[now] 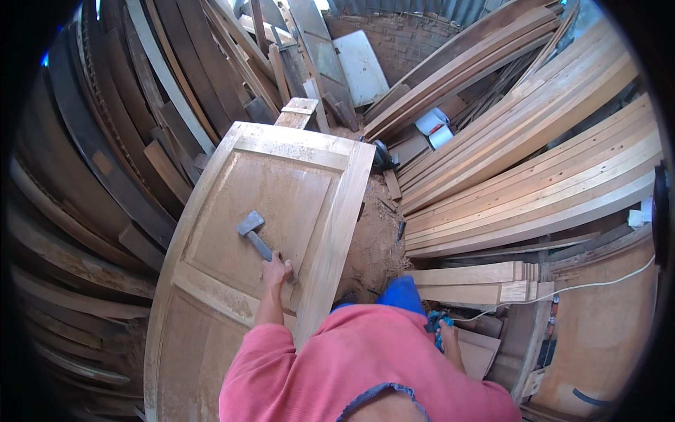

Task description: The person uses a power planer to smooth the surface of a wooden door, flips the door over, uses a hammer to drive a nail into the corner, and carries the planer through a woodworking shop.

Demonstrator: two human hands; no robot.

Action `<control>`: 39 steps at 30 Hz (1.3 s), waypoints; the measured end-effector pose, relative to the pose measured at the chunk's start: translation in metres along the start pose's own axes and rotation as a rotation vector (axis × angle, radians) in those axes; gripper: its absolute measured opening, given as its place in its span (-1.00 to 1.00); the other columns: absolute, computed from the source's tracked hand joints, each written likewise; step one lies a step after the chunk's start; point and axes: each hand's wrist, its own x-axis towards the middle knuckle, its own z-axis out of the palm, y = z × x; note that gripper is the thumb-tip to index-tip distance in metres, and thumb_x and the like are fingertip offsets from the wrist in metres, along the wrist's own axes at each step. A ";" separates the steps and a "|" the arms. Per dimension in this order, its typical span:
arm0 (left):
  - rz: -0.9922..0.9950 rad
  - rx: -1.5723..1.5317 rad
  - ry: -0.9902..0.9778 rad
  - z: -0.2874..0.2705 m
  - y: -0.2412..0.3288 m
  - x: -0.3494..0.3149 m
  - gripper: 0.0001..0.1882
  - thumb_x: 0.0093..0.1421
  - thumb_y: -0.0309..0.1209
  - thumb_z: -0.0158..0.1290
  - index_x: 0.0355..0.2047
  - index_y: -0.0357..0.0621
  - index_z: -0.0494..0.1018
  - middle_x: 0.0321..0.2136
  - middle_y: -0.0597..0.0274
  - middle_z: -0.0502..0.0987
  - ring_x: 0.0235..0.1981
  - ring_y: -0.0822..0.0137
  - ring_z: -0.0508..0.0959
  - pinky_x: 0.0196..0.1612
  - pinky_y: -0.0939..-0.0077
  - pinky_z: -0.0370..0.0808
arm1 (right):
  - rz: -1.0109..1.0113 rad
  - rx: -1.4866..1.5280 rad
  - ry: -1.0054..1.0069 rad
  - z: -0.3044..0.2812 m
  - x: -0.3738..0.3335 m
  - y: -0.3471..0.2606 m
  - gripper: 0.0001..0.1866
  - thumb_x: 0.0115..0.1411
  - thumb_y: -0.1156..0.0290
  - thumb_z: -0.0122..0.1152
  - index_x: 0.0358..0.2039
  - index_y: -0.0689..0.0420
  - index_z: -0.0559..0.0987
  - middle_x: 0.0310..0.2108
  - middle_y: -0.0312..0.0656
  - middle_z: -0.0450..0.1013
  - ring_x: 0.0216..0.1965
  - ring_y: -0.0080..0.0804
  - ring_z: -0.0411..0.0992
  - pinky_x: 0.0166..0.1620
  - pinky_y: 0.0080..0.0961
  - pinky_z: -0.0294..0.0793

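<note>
A panelled wooden door (pixel 325 232) lies flat in front of me on my left side, with sawdust scattered over its upper part. My left hand (pixel 277 270) is over its upper panel, the fingers closed round the handle end of a hammer (pixel 251 224) with a blocky grey head. The hammer points away from me. Down beside my right hip, my right hand (pixel 448 335) grips a teal power tool (pixel 436 325), partly hidden by my body. A pale cord (pixel 569 289) runs to the right from near that tool.
Dark boards (pixel 105 155) lean along the left side. Long planks (pixel 534 190) are stacked on the right, above shorter wood pieces (pixel 464 281). A white bucket (pixel 432 123) and a dark power tool (pixel 384 156) lie beyond the door. Sawdust covers the floor (pixel 373 239).
</note>
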 end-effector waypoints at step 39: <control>0.146 0.160 0.179 0.088 0.392 0.412 0.14 0.10 0.27 0.01 0.36 -0.39 -0.14 0.38 -0.29 -0.16 0.43 -0.16 -0.27 0.41 -0.02 -0.36 | -0.578 -1.048 -0.486 0.403 0.300 -0.613 -0.35 0.09 0.09 0.27 0.04 0.35 0.43 -0.11 0.23 0.50 -0.06 0.07 0.50 0.02 -0.21 0.44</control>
